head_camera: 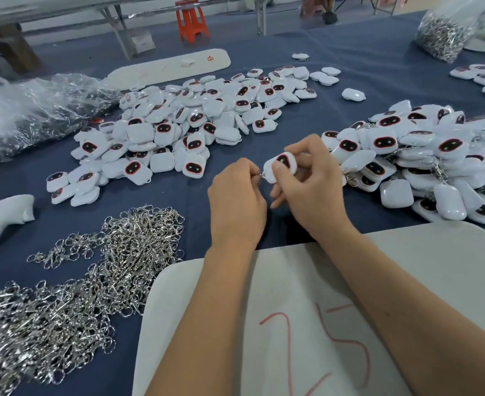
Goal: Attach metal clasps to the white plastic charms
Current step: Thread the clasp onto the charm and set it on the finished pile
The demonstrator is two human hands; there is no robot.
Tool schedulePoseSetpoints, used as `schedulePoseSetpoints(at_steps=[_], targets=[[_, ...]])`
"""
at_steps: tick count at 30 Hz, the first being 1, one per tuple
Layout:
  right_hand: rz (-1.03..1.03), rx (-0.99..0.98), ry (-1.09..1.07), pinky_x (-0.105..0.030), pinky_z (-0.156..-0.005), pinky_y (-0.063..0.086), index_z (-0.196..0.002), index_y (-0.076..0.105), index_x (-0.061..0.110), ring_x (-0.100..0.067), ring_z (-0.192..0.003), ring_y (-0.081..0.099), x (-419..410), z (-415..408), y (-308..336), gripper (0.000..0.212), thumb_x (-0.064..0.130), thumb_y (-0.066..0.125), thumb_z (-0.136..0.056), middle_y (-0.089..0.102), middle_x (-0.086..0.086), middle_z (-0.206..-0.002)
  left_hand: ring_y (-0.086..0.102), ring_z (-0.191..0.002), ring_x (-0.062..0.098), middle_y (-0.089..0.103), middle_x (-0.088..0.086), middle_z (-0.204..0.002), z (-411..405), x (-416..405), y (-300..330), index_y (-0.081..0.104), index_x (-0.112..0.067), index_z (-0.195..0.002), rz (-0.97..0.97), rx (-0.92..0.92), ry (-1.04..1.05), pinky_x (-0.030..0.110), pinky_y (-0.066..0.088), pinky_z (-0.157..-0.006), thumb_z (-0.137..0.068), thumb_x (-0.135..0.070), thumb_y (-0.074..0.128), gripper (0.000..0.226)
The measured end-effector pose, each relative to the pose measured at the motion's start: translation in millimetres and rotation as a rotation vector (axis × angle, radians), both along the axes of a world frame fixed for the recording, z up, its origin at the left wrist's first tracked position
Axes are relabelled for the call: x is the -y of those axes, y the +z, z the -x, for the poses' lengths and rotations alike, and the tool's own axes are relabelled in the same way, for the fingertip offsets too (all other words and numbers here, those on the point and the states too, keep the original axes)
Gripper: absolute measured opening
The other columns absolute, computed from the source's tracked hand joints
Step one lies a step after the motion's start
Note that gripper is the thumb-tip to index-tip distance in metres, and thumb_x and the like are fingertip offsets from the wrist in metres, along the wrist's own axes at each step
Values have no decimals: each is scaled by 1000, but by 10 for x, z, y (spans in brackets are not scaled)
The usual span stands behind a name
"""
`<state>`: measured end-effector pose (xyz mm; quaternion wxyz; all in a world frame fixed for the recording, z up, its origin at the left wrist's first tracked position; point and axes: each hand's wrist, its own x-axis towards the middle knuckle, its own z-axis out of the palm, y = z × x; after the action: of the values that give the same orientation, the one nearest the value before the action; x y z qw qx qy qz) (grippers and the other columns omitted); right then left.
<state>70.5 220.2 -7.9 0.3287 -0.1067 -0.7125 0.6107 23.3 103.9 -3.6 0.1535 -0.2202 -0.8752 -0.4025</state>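
Observation:
My right hand (307, 184) grips a white plastic charm (281, 167) with a dark red-rimmed face, thumb pressed on its front. My left hand (235, 201) pinches a small metal clasp (259, 175) at the charm's left edge; most of the clasp is hidden by my fingers. A heap of loose metal clasps (87, 270) lies at the lower left. One pile of charms (184, 130) spreads across the middle of the blue cloth. A second pile of charms (424, 167) at the right has clasps among it.
A white board (378, 324) with red marks lies under my forearms. Clear plastic bags (35, 110) sit at the left, and a bag of clasps (447, 32) at the far right. A long white board (172, 67) lies beyond the charms. An orange stool (192, 21) stands off the table.

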Motion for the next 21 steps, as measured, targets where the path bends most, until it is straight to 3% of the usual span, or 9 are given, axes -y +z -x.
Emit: schedulePoseSetpoints(at_steps=[3,5,6,8,11,16,21], targets=[[-481,-34,-60,-46,-58,55,-96,52,7,-28,-64,65,65,-2,-14,17,8,69,-92,67,-5,-75,60,-81,27,69,1,-84,4,-5,45,66,-15,-88,98,15,42,40,44,-71,-90,-13,58,9],[-554,-72,-115,-46,-60,53,-96,53,4,-27,-65,64,82,4,-23,17,6,69,-90,66,-5,-74,61,-79,27,70,1,-82,-10,-11,59,68,-15,-88,104,12,40,42,47,-72,-90,-16,60,8],[-490,-76,-125,-43,-56,53,-97,53,5,-25,-61,65,82,4,-26,17,5,69,-90,67,-4,-73,62,-78,27,70,1,-81,-16,-15,57,69,-15,-89,88,16,35,44,49,-73,-89,-14,60,8],[-162,-60,-95,-35,-44,53,-99,53,5,-22,-50,65,45,3,-17,15,4,67,-93,68,-2,-71,65,-78,24,71,-1,-79,-34,-26,38,71,-12,-87,-33,65,2,43,52,-76,-89,-7,63,10],[261,-46,-65,-29,-44,52,-102,54,4,-21,-47,64,-57,18,19,11,2,64,-96,68,-2,-69,67,-74,9,72,-8,-76,-63,-56,31,73,-12,-84,-289,194,-82,24,53,-73,-91,-5,70,9],[340,-62,-64,-28,-45,51,-100,56,7,-21,-48,63,-69,43,6,11,3,65,-96,68,-2,-68,69,-75,18,73,-2,-78,-34,-106,-6,72,-12,-84,-451,283,-92,29,56,-73,-92,-9,71,8],[336,-40,-64,-28,-44,51,-99,56,7,-20,-48,62,-76,49,7,10,5,66,-96,69,-4,-67,68,-70,17,75,14,-81,-21,-105,1,71,-8,-85,-718,464,-134,39,59,-79,-91,-2,72,8]])
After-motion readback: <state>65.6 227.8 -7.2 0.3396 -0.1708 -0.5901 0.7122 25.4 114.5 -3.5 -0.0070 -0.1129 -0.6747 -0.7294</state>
